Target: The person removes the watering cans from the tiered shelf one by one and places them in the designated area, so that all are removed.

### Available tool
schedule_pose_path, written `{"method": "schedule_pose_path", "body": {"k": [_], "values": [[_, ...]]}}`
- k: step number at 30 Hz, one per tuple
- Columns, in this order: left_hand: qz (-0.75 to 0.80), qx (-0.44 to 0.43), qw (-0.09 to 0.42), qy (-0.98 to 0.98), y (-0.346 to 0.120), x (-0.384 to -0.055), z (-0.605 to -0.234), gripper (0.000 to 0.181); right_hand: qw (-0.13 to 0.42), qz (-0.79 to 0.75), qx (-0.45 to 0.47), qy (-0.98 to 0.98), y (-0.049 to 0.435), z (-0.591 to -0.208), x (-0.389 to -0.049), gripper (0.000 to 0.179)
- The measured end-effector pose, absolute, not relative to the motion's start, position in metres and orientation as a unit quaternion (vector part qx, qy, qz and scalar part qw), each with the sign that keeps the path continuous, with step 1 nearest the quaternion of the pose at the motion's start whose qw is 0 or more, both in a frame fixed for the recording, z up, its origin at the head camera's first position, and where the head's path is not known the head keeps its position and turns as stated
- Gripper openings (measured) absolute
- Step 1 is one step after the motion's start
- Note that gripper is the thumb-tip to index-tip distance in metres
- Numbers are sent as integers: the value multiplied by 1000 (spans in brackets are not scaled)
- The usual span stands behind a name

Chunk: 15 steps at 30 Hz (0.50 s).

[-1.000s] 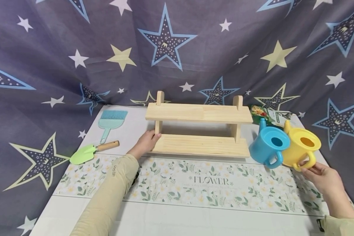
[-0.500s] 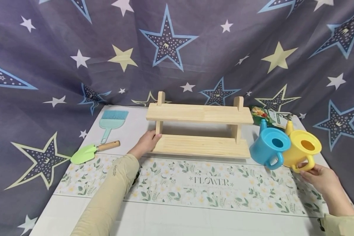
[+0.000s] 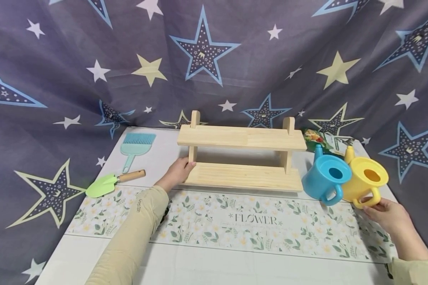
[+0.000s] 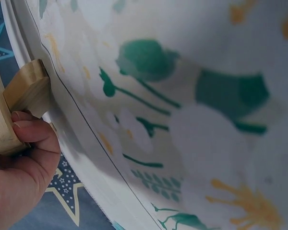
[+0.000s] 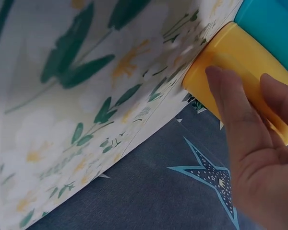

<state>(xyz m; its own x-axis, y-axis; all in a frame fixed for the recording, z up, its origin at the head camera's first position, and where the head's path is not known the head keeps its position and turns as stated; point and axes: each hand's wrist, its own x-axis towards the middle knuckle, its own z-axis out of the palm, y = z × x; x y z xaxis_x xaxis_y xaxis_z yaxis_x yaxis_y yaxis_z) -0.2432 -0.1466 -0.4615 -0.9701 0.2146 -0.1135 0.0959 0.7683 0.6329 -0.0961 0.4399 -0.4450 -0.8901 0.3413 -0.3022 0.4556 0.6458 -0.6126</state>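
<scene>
A two-tier wooden shelf stands near the back middle of the table. My left hand grips the left end of its lower board; in the left wrist view the thumb and fingers are bent around the wood. At the right, my right hand holds the handle of a yellow watering can, which stands upright on the table. The right wrist view has the fingers and thumb of this hand at the can's handle side. A blue watering can stands right beside the yellow one.
On the left lie a light-blue brush and a green trowel with a wooden handle. Behind the cans is a green printed packet. A dark star-patterned curtain hangs behind the table, and a floral mat covers its middle.
The yellow watering can's spout and handle have shifted slightly since the first frame, with my right hand still at the handle. My left hand stays on the shelf. The view has moved a little.
</scene>
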Motion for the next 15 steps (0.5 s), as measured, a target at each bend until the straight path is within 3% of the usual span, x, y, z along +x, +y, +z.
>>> {"method": "schedule_pose_path", "body": {"k": [6,15], "values": [[332,84,91,935,-146,-244,-462,45,70,-335,257,904,436,-443,-87,66],[325,84,78,939,-148,-243,-463,46,51,-320,285,902,432,-432,-66,47]]}}
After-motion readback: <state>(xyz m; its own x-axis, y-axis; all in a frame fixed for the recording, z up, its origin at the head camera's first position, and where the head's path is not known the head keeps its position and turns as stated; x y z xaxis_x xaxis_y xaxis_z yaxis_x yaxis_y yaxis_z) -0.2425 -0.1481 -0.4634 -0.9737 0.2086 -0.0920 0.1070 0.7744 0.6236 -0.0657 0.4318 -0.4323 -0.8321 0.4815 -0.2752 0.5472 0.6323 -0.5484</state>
